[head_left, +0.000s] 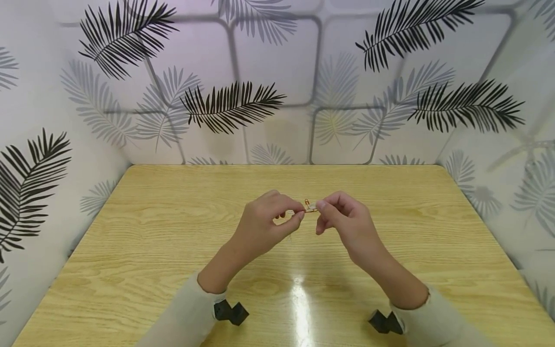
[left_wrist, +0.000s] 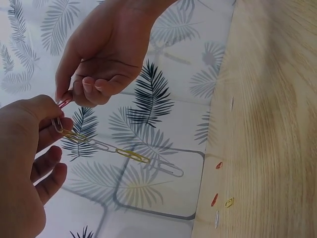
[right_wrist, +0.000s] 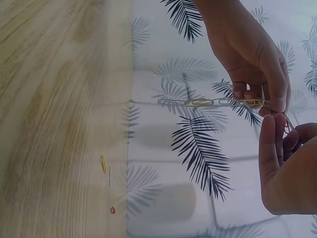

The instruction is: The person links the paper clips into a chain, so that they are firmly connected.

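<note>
My left hand point(head_left: 266, 219) pinches the top end of a paper clip chain between thumb and forefinger. The chain, with a yellow link point(left_wrist: 132, 155) and a white bottom clip point(left_wrist: 171, 168), hangs from it, white and yellow alternating. Close against it, my right hand point(head_left: 353, 221) pinches a red paper clip point(left_wrist: 64, 103) at the chain's top white clip point(left_wrist: 58, 125). Both sets of fingertips almost meet in the right wrist view, where the red clip is partly hidden by fingers. I cannot tell whether the red clip is hooked through the white one.
Several loose paper clips lie on the wooden table point(head_left: 173, 250), among them a red clip point(left_wrist: 219, 165), a yellow clip point(left_wrist: 230, 202) and a white clip point(left_wrist: 232, 103). Leaf-patterned cloth point(head_left: 277, 130) stands behind the table's far edge and along both sides.
</note>
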{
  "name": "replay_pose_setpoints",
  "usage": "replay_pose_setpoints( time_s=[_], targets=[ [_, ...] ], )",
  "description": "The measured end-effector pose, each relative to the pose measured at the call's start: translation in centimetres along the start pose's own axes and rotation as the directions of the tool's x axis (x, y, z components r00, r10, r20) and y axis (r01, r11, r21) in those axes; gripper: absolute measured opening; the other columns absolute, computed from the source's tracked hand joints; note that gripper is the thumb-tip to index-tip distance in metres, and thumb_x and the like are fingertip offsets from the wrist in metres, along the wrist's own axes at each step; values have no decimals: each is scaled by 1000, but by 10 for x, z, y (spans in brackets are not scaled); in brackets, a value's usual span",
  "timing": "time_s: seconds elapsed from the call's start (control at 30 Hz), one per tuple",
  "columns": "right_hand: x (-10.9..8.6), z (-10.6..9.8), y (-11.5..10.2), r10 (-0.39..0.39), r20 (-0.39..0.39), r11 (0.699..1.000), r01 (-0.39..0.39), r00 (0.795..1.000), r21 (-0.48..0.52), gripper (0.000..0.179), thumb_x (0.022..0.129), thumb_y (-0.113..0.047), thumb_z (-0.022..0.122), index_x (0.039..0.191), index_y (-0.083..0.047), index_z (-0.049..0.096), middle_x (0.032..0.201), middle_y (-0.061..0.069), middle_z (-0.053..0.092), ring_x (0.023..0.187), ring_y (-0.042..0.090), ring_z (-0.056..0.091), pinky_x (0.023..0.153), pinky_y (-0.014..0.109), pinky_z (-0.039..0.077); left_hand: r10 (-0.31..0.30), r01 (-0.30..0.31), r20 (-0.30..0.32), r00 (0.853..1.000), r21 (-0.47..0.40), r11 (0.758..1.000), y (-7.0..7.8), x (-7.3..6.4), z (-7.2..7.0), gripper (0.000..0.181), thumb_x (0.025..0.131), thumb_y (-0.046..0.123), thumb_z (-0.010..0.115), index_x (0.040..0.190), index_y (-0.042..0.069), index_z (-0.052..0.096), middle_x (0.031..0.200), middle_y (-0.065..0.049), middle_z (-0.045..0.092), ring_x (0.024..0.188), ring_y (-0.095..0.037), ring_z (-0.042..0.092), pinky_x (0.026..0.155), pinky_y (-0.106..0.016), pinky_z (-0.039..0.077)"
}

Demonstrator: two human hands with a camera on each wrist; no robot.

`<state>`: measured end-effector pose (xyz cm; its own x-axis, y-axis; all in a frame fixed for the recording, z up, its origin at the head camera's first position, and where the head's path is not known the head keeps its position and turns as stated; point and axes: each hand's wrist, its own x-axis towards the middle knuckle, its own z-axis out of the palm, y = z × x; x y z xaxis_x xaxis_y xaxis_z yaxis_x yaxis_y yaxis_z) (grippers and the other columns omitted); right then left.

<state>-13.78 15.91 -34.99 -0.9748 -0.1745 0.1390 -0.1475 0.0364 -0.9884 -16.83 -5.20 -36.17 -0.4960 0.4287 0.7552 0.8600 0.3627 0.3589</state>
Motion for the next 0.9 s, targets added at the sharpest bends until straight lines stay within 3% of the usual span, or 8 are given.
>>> replay_pose_setpoints(
  time_s=[0.2,0.47,0.73,0.9],
  targets=[
    [1,3,-2,6,-25,1000,-6,1000,28,19,101,-23,63,94,-6,60,76,5,61,68,21,65,81,35,57,37,-36,-23,999,25,999,1,1,0,6,90,9,72,92,13,76,85,5,75,70,-11,56,63,-18,44],
    [0,2,-4,2,-44,1000,0,999,31,17,101,-21,61,95,-6,60,77,5,60,67,21,65,79,35,58,-7,5,-49,999,-28,1000,-1,1,-1,6,89,7,73,92,10,77,85,3,74,69,-12,54,61,-22,46],
    [2,-3,-2,-10,-56,999,12,998,47,17,101,-22,63,96,-6,63,76,4,60,65,20,63,76,34,58,-174,168,-28,984,-158,973,-3,-2,-4,6,91,8,71,96,9,75,83,0,66,71,-13,52,63,-28,46],
    [2,-4,-3,-23,-47,998,25,999,56,15,101,-21,63,96,-7,65,76,2,59,66,19,63,74,33,58,-303,308,55,951,-207,929,-1,-3,-5,8,94,11,69,101,9,73,82,0,62,72,-12,52,65,-28,46]
  ],
)
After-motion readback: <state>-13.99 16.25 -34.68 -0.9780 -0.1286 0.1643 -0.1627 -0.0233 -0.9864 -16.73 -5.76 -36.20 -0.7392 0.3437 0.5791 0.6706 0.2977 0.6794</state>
